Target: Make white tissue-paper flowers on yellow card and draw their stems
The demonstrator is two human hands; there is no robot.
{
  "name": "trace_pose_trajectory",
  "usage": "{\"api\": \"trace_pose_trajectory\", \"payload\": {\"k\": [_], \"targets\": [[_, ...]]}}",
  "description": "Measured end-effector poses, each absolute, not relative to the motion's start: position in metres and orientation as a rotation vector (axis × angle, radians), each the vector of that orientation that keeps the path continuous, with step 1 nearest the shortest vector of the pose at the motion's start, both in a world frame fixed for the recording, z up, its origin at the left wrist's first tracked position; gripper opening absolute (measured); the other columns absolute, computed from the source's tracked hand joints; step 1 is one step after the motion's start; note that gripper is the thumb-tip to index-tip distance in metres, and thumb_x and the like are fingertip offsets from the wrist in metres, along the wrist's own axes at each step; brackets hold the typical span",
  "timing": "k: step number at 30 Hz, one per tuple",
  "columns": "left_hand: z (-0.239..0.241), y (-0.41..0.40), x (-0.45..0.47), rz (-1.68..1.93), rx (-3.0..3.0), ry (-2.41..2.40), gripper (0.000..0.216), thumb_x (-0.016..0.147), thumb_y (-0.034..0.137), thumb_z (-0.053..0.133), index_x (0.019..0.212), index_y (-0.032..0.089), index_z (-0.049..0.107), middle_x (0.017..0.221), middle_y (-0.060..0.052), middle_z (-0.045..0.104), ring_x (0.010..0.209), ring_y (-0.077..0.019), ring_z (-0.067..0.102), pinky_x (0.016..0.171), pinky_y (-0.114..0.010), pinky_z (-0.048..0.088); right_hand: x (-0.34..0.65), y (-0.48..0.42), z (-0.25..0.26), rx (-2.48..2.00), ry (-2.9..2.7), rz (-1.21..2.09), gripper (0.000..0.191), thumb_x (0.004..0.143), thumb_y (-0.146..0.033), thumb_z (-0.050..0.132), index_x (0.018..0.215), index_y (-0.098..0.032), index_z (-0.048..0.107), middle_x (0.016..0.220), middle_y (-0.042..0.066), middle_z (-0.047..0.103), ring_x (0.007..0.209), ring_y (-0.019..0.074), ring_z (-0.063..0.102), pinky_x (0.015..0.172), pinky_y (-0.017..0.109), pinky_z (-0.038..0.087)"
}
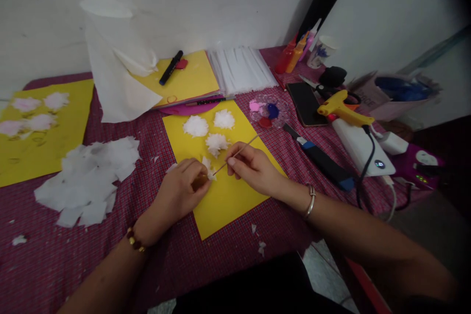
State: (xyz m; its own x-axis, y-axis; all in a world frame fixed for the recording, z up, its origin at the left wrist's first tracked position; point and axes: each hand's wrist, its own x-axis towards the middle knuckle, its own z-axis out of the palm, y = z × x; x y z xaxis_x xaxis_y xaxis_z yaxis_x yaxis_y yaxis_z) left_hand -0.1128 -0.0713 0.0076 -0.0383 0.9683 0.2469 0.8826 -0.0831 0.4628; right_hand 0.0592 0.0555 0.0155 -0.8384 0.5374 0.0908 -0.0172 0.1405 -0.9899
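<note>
Your left hand [180, 189] rests on the yellow sheet [228, 201] in the middle of the desk [206, 265]. Its grip is pressed together, thumb and fingertips pinching a small white paper tuft [208, 167] just above the sheet. Your right hand [253, 169] sits just beside it, to the right. Its grip is closed on a thin stick [241, 149], held between thumb and forefinger. The stick slants up and to the right past your fingers, and its lower end points into the tuft; you cannot tell whether the tip actually touches it.

Three white paper flowers [216, 143] lie on the same sheet, near your hands and farther from you. Beyond the sheet's far right corner is a clear palette [268, 110] with pink, blue and red paint. To its right lie a dark phone [305, 103], a yellow glue gun [342, 108] and a white power bank [362, 149], with a blue and black tool [320, 159] lying nearer to you. A heap of white scraps [88, 176] lies on the cloth to your left, well apart from the hands. Past it, a second yellow sheet [44, 147] carries pale pink flowers [25, 104]. A black marker [171, 67] lies on yellow card near the wall.
</note>
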Motion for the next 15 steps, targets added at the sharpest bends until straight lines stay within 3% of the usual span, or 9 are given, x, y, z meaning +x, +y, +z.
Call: {"api": "trace_pose_trajectory", "payload": {"k": [7,15], "targets": [[0.0046,-0.0713,-0.1145,0.792,2.104,1.968,0.008,0.083,0.023,0.058,0.089,0.019,0.059,0.084,-0.005,0.063,0.077,-0.0193,0.059,0.069,-0.034,0.049,0.0604,0.0553,0.0175,-0.504,-2.032,1.736,0.010,0.090,-0.028,0.049,0.092,-0.019,0.050,0.068,-0.003,0.055,0.059,0.0084,0.052,0.056,0.024,0.041],[0.0057,-0.0698,-0.1161,0.746,2.086,1.956,0.007,0.083,0.024,0.058,0.084,0.018,0.062,0.081,-0.004,0.062,0.075,-0.0177,0.057,0.069,-0.032,0.048,0.0612,0.0567,0.0159,-0.534,-1.958,1.734,0.012,0.091,-0.031,0.049,0.092,-0.019,0.050,0.068,-0.003,0.056,0.058,0.0082,0.051,0.054,0.023,0.041]]}}
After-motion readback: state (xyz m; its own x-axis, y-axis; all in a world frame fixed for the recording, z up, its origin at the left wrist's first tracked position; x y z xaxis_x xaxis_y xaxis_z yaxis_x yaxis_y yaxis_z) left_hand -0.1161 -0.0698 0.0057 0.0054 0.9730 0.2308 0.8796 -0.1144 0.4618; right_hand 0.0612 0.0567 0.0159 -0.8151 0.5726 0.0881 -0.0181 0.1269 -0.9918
